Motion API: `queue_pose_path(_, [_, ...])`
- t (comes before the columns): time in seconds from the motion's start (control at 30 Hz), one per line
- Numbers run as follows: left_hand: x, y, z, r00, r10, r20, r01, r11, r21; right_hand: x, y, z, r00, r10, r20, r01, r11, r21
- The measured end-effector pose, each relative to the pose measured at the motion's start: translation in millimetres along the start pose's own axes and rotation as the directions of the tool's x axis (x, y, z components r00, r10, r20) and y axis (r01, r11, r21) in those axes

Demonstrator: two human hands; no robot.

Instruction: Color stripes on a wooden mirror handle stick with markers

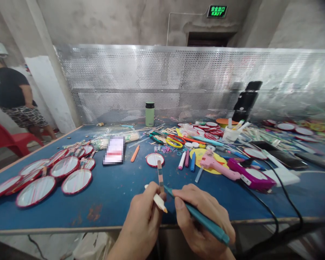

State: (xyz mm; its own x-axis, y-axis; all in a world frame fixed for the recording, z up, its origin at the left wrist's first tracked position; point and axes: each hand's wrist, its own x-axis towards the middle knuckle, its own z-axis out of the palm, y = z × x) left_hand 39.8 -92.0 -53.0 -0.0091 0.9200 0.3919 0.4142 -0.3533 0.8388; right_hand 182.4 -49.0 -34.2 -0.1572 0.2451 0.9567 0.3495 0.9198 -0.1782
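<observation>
My left hand (pixel 143 215) is closed around a flat wooden craft stick (pixel 160 173) that points away from me and carries bands of colour. Tucked in the same hand is an uncapped cream marker (pixel 159 203), its orange tip toward me. My right hand (pixel 200 213) grips a teal marker (pixel 207 221), with its tip at the stick's lower part; whether it touches is too small to tell. Just beyond the stick lies a round red-rimmed disc (pixel 151 160). Pink, mauve and blue markers (pixel 193 161) lie to its right.
Several red-rimmed discs (pixel 77 181) lie at left, near a phone (pixel 114 151). A pink glue gun (pixel 219 168), a purple device (pixel 251 177) and cables are at right. Behind stand a green bottle (pixel 150 115) and perforated metal screen (pixel 119 79). A person (pixel 12 88) stands far left.
</observation>
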Motion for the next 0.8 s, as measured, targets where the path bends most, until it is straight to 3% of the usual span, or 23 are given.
queue_pose_path(0.8, [0.2, -4.4, 1.4, 0.999, 0.031, -0.015, -0.031, 1.000, 0.007, 0.5, -0.2, -3.0, 0.997, -0.012, 0.079, 0.009, 0.999, 0.040])
